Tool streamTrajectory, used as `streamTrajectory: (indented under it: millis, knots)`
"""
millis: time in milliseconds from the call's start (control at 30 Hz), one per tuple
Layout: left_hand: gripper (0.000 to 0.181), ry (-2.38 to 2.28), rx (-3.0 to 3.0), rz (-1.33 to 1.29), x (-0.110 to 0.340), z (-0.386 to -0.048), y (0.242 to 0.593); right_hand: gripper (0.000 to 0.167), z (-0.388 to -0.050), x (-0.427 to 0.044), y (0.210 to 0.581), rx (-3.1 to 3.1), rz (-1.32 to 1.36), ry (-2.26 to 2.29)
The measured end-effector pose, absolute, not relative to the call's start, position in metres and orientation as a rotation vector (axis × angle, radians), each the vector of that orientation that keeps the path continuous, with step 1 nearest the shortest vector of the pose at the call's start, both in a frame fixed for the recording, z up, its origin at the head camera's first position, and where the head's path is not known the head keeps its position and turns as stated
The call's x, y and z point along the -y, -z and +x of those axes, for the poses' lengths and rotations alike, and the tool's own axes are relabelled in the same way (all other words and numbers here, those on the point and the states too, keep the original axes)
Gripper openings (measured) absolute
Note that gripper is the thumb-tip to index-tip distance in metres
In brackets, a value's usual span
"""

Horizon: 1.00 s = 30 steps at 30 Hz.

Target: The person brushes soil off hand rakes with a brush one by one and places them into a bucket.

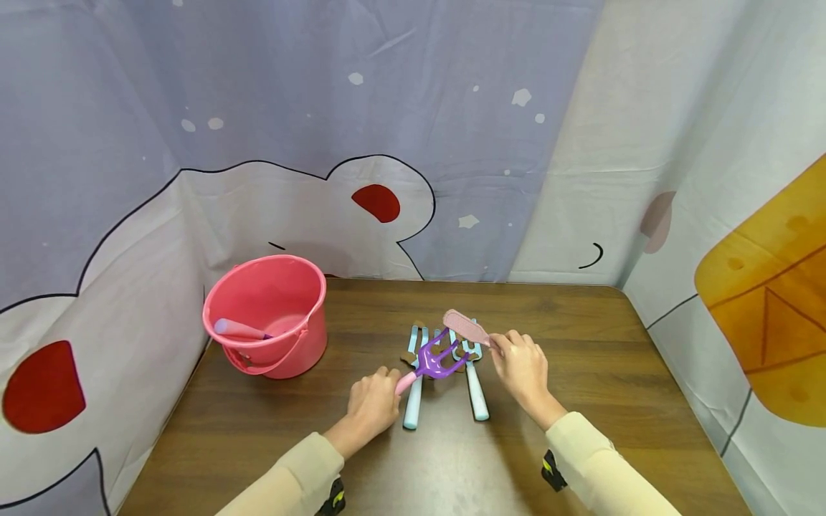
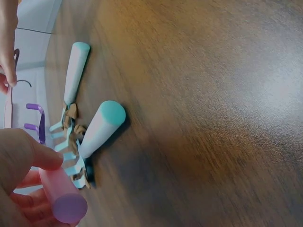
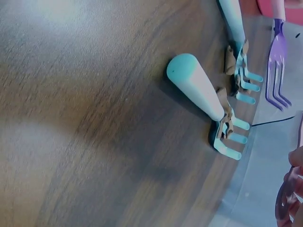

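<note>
My left hand (image 1: 374,403) grips the pink handle (image 2: 60,193) of a purple fork (image 1: 436,361), its tines raised over two light-blue rakes. In my right hand (image 1: 521,367) is a flat pink brush-like tool (image 1: 466,327), pinched at its near end and held just above the purple tines. Below lie the left blue rake (image 1: 414,403) and the right blue rake (image 1: 477,394), handles toward me. Brown pieces (image 3: 226,109) rest around their tines. The right wrist view shows only part of my right hand (image 3: 297,184), at the edge.
A pink bucket (image 1: 312,337) stands at the back left of the wooden table (image 1: 594,344), its handle hanging at the front. Inside leans a tool with a pink handle (image 1: 240,330). Patterned cloth (image 1: 477,143) hangs behind the table and along both sides.
</note>
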<state>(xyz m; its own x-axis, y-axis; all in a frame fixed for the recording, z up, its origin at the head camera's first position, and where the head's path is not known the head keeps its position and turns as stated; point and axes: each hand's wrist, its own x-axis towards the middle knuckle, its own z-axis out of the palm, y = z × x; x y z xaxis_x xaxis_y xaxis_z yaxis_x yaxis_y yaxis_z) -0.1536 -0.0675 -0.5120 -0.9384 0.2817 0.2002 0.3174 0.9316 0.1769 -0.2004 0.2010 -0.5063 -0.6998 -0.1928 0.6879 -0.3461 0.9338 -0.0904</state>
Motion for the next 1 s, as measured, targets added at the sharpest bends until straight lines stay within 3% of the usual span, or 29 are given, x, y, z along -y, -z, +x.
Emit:
streamTrajectory:
  millis: [1000]
  knots:
    - [0.029,0.362,2.868,-0.395,0.061,-0.163,0.511,0.023,-0.174,-0.162,0.512,2.426,0.572,-0.347]
